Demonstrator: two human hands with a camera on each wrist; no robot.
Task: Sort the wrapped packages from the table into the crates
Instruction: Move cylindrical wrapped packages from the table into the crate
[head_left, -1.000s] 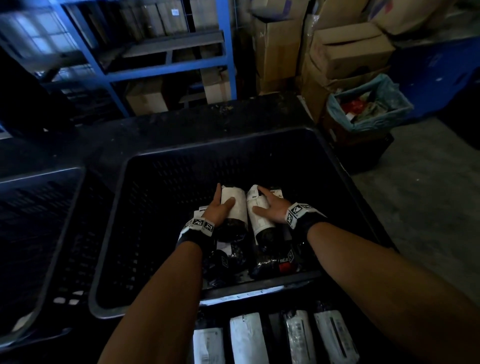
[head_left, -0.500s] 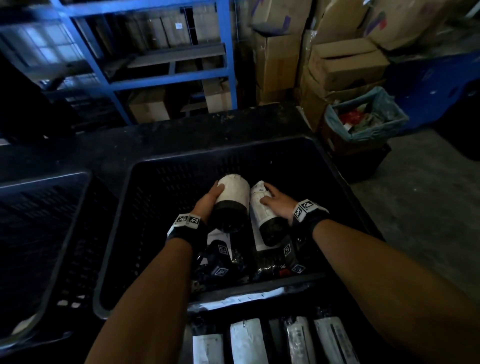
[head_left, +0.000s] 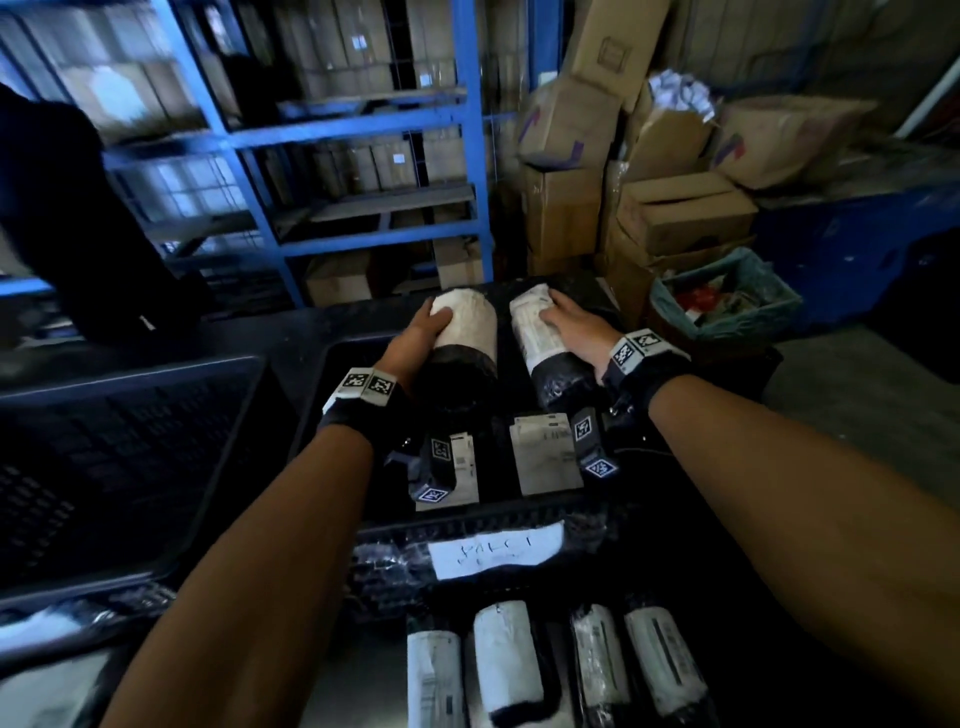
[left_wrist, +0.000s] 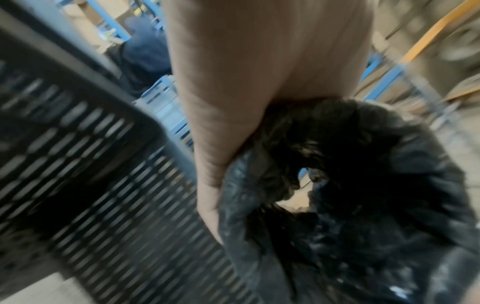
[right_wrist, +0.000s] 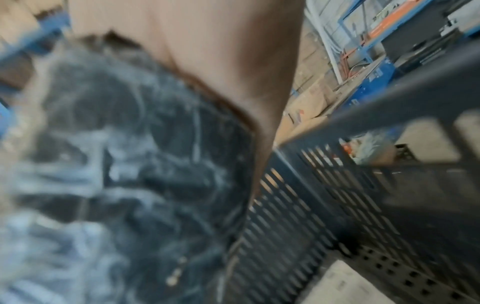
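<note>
Both hands are raised over the far part of the middle black crate (head_left: 467, 512). My left hand (head_left: 430, 326) grips a cylindrical package (head_left: 465, 338) wrapped in black plastic with a white label. My right hand (head_left: 563, 318) grips a like package (head_left: 537, 343) beside it. The left wrist view shows the black wrap (left_wrist: 363, 205) against my palm, and the right wrist view shows blurred wrap (right_wrist: 116, 164). Two labelled packages (head_left: 545, 460) lie in the crate below my wrists. Several more packages (head_left: 506, 657) lie in a row on the table at the bottom.
A second black crate (head_left: 130, 426) stands to the left. Blue shelving (head_left: 472, 156) and stacked cardboard boxes (head_left: 675, 213) rise behind. A lined bin (head_left: 727, 306) of rubbish sits at the right, and a person in dark clothes (head_left: 78, 234) is at the far left.
Both hands have lifted their packages up from low in the crate and carried them toward its far rim. The grips are unchanged.
</note>
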